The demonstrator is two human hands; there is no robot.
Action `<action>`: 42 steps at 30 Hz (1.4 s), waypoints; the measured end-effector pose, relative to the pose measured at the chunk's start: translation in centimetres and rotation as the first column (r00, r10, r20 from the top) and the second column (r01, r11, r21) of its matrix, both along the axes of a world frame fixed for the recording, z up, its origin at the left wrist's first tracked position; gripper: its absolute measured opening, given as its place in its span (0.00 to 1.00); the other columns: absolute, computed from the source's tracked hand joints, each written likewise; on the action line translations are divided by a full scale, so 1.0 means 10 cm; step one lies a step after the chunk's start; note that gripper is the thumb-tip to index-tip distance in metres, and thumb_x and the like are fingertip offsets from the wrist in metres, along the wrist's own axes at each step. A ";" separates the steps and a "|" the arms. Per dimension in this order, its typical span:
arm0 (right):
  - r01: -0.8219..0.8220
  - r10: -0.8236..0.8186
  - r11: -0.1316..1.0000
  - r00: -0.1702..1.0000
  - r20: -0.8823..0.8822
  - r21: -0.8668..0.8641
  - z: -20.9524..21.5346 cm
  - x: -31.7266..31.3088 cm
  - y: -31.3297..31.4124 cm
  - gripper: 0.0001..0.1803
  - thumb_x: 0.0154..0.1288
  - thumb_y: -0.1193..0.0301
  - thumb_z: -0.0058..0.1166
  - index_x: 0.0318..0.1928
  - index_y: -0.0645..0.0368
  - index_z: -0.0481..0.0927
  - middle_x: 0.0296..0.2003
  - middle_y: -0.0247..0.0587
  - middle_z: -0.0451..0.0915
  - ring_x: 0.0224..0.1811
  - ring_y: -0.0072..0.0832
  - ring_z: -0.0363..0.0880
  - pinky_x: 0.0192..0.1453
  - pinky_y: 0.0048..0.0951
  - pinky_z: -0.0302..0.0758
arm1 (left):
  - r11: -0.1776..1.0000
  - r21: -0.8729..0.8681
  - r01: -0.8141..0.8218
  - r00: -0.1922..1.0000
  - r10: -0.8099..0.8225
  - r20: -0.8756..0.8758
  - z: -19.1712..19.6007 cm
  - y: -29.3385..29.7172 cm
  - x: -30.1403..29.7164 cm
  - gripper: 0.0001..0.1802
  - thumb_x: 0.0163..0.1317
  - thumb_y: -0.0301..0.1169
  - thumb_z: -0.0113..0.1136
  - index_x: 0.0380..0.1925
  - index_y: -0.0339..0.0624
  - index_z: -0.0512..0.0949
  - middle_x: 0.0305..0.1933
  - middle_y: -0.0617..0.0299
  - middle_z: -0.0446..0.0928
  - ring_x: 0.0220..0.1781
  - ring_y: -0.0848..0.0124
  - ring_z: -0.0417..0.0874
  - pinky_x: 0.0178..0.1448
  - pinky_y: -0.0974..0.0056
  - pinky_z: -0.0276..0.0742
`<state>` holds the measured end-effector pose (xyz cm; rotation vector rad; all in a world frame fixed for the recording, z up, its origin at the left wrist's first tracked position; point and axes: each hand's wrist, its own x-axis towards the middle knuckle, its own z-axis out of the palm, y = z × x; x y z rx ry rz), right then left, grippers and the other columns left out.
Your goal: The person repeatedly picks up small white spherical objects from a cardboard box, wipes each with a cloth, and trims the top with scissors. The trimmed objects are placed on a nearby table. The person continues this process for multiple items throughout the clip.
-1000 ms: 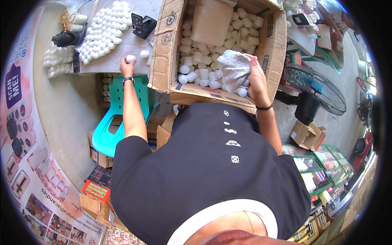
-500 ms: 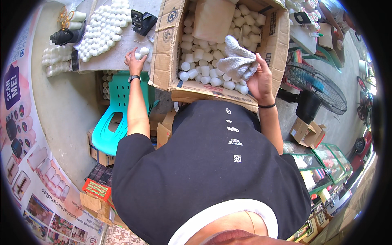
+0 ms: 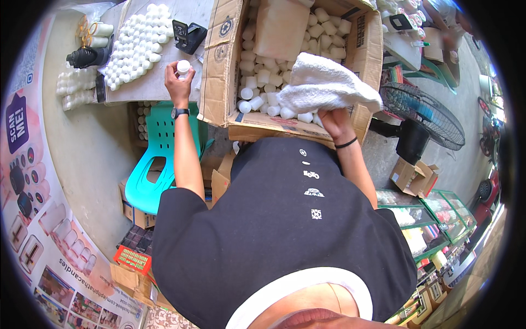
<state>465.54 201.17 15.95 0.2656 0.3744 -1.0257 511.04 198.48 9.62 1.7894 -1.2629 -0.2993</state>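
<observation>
My left hand (image 3: 178, 85) is closed around small white votive candles (image 3: 183, 67) above the near edge of the table; one shows clearly, with part of another below it. A white cloth (image 3: 326, 85) spreads over my right hand (image 3: 337, 124), which grips it from beneath; most of those fingers are hidden. The cloth hangs above an open cardboard box (image 3: 219, 60) in front of my body. Many loose white candles (image 3: 268, 77) fill the box, and a pale flat block (image 3: 282, 27) lies on top of them.
On the table (image 3: 159, 82) at the left stand rows of white candles (image 3: 137, 49) and a black stand (image 3: 189, 35). Below is a turquoise plastic chair (image 3: 156, 164). A black fan (image 3: 422, 118) stands right of the box, with a glass display case (image 3: 433, 216) nearer.
My left hand has closed around candles and turned upright near the table edge. The cloth, bunched at my right fingertips before, now spreads wide over that hand, which has moved slightly left and nearer me.
</observation>
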 end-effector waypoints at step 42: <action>-0.550 -0.335 0.758 0.131 -0.933 -0.350 1.03 0.69 -0.35 0.14 0.69 0.70 0.47 0.49 0.65 0.76 0.42 0.40 0.80 0.41 0.21 0.75 0.46 0.25 0.75 | 0.480 0.007 0.877 0.462 -0.849 0.257 1.81 0.30 -2.28 0.34 0.59 0.46 0.59 0.54 0.28 0.63 0.49 0.46 0.70 0.51 0.51 0.69 0.61 0.53 0.67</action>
